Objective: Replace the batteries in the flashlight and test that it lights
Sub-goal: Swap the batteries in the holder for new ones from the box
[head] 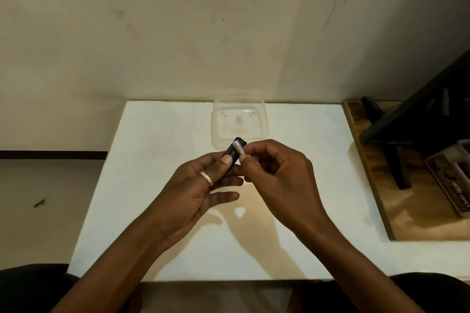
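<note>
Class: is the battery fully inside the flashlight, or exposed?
Exposed: the battery shows its orange-and-white label against the black flashlight, pinched by the right hand; the left hand holds the flashlight.

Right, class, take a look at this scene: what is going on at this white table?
A person works with both bare hands above a white table. The left hand grips a small black flashlight, thumb pressed on its side. The right hand pinches a white and orange cylindrical battery lying against the flashlight; whether it is going in or coming out cannot be told. A clear plastic container stands on the table behind the hands.
</note>
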